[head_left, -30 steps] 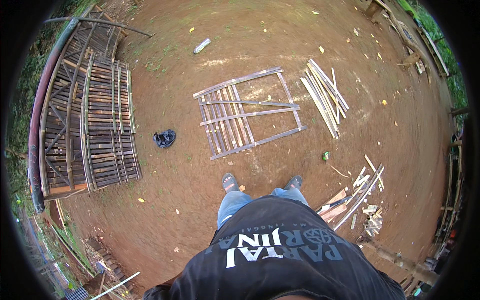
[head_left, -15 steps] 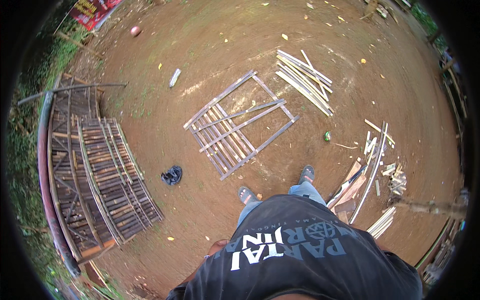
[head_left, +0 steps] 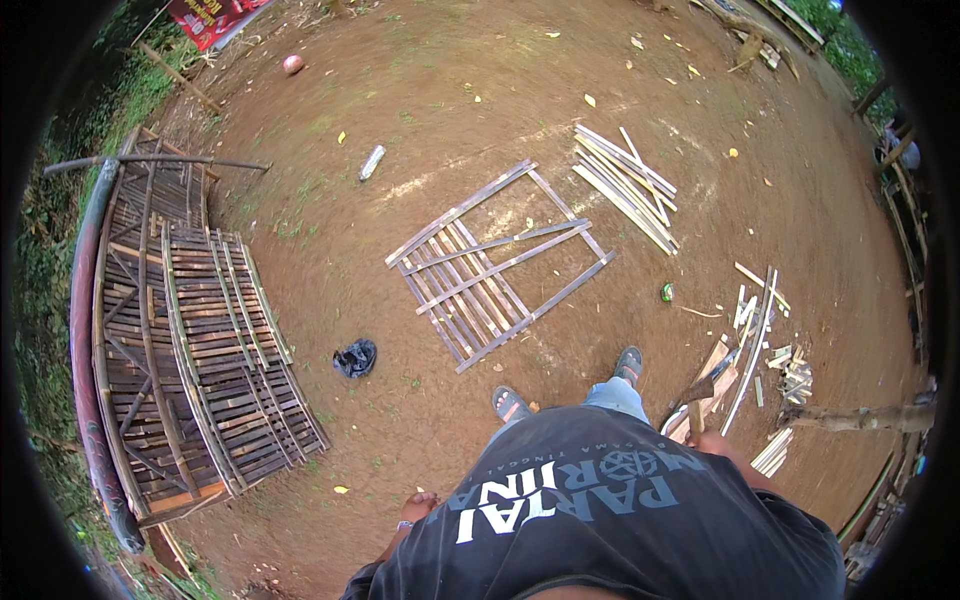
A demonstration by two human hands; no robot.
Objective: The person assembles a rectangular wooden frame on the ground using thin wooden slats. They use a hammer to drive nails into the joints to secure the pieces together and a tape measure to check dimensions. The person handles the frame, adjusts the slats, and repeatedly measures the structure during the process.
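Beside my right hip, my right hand (head_left: 711, 443) grips the handle of a hand tool (head_left: 696, 421) with a wooden handle and a dark head; hammer or hatchet, I cannot tell. My left hand (head_left: 418, 507) hangs by my left side with its fingers curled in. Whatever it may hold is hidden. A slatted wooden frame (head_left: 567, 292) lies on the dirt ahead of my feet, apart from both hands. Its left part has close slats, and two longer strips cross it at a slant.
A large slatted bamboo structure (head_left: 215, 345) stands at the left, near a black plastic bag (head_left: 355, 358). Loose wooden strips (head_left: 625, 190) lie beyond the frame. Boards (head_left: 716, 365) and offcuts (head_left: 797, 375) lie at right, beside a log post (head_left: 860, 417). A clear bottle (head_left: 372, 162) lies farther off.
My right hand has come into view with the wooden-handled tool. More of my left hand shows. The ground scene has shifted slightly down and to the right in view.
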